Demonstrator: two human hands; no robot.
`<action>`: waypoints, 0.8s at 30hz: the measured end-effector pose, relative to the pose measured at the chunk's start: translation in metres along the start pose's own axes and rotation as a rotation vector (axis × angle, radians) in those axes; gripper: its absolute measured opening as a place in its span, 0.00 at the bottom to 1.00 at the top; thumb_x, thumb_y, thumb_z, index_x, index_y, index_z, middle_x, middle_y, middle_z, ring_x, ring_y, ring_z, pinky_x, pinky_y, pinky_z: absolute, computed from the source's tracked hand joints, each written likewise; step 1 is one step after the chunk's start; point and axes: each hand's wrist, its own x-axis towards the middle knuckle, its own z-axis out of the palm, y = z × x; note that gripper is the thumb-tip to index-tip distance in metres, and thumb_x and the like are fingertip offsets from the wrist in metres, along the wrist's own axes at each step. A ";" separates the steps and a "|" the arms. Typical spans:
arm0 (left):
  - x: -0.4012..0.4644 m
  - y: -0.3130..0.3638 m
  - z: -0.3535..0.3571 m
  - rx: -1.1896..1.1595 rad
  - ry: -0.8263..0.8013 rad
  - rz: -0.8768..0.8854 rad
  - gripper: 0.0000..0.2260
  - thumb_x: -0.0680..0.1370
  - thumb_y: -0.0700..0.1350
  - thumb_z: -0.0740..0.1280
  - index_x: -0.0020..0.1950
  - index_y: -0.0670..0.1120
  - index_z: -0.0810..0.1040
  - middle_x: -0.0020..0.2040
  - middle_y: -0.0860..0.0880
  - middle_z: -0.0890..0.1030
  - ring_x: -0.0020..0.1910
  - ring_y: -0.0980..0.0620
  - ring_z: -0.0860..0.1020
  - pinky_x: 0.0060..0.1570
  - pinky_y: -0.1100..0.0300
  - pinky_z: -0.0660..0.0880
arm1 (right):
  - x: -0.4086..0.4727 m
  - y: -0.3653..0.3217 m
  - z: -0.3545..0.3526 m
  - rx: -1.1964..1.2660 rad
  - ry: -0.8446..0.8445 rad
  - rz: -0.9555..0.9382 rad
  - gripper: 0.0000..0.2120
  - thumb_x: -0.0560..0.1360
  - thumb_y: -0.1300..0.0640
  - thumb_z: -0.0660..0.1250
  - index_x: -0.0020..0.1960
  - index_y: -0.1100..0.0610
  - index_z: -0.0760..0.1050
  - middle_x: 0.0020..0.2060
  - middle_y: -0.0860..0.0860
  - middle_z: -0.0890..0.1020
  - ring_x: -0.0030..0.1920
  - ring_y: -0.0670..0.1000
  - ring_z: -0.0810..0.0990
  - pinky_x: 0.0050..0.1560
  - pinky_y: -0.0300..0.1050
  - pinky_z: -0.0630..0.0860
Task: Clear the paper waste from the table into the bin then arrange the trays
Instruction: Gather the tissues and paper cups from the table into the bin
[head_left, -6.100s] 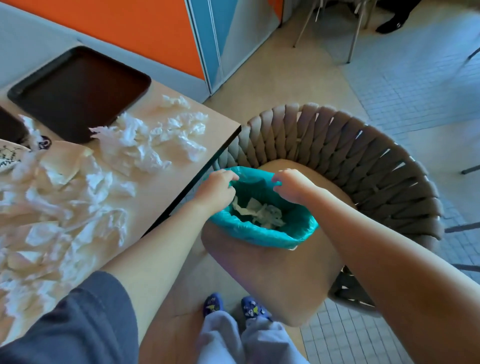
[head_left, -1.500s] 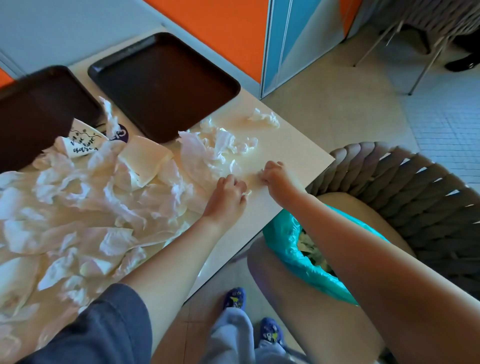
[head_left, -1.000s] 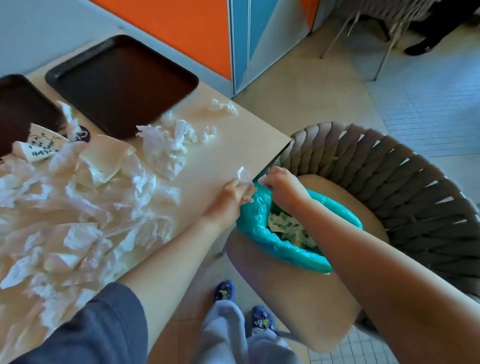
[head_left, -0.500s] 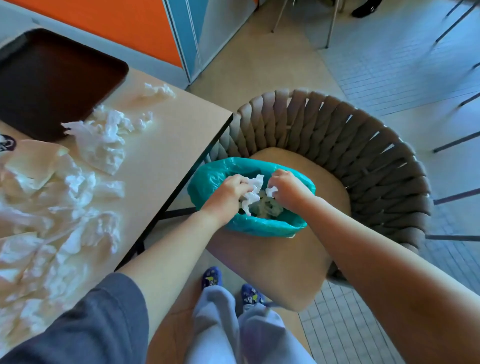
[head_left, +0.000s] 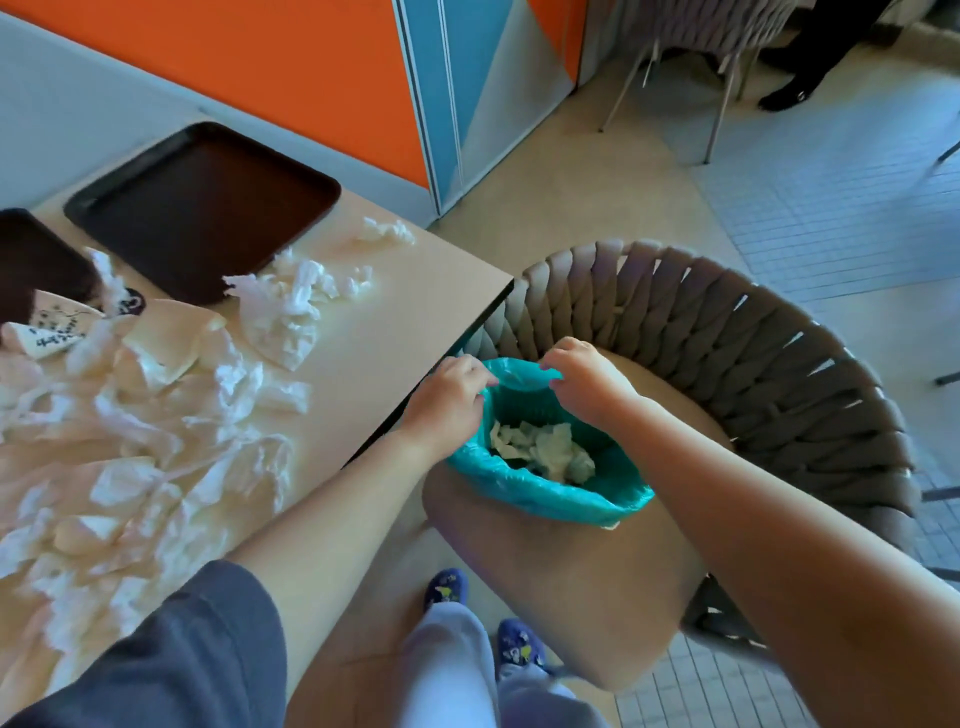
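Teal bin liner: your left hand & right hand pinch its rim, grip narrow. Step: clearing paper. Next: let go, grab more off worktop.

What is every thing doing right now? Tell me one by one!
left hand: fingers curled at the bin liner's rim.
right hand: fingers curled at the rim too.
bin: open, partly filled with paper.
paper waste: heaped on the table.
nearer tray: flat, bare.
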 end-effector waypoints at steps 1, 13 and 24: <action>0.002 -0.011 -0.013 0.017 0.021 -0.020 0.13 0.74 0.33 0.62 0.57 0.41 0.78 0.56 0.44 0.77 0.59 0.45 0.72 0.59 0.53 0.69 | 0.013 -0.014 -0.003 0.007 0.009 -0.031 0.14 0.76 0.63 0.61 0.60 0.59 0.74 0.58 0.57 0.72 0.61 0.57 0.70 0.58 0.54 0.74; 0.042 -0.096 -0.071 0.155 0.039 -0.224 0.20 0.76 0.36 0.59 0.68 0.47 0.69 0.70 0.44 0.63 0.68 0.45 0.61 0.64 0.52 0.65 | 0.114 -0.092 -0.010 0.005 0.020 -0.105 0.20 0.76 0.63 0.61 0.68 0.58 0.66 0.67 0.57 0.66 0.67 0.58 0.64 0.63 0.53 0.69; 0.098 -0.163 -0.071 0.374 0.095 -0.149 0.21 0.64 0.30 0.71 0.56 0.39 0.77 0.59 0.36 0.76 0.54 0.36 0.76 0.47 0.54 0.77 | 0.231 -0.148 0.005 -0.059 0.008 -0.172 0.27 0.74 0.69 0.61 0.71 0.57 0.61 0.75 0.56 0.52 0.73 0.62 0.49 0.72 0.59 0.56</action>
